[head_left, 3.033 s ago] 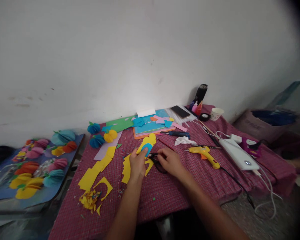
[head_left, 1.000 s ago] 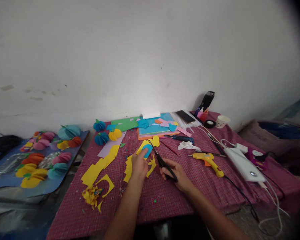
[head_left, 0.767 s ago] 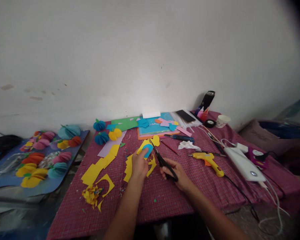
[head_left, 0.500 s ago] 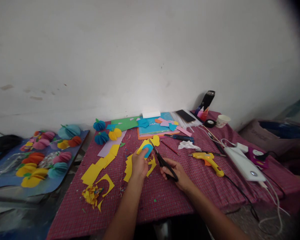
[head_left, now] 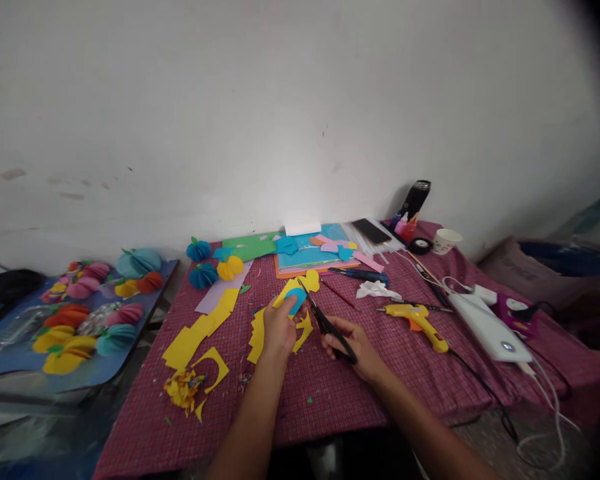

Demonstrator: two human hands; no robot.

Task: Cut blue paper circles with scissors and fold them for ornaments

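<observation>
My left hand pinches a rounded blue paper piece together with yellow paper behind it. In my right hand is a pair of black scissors, fingers through the handles. The blades point up and away, close to the right edge of the blue piece, and look slightly apart. A curved yellow offcut hangs or lies just below the blades; which one I cannot tell. More yellow sheets lie under and left of my left hand.
Yellow scraps and yellow squares lie to the left. Blue paper balls stand further back, near coloured sheets. On the right are a yellow glue gun, a white power bank and cables. A side table holds several folded-paper ornaments.
Almost nothing differs. Both hands, the scissors and the blue paper hold nearly the same place, with only a very slight shift in my right hand.
</observation>
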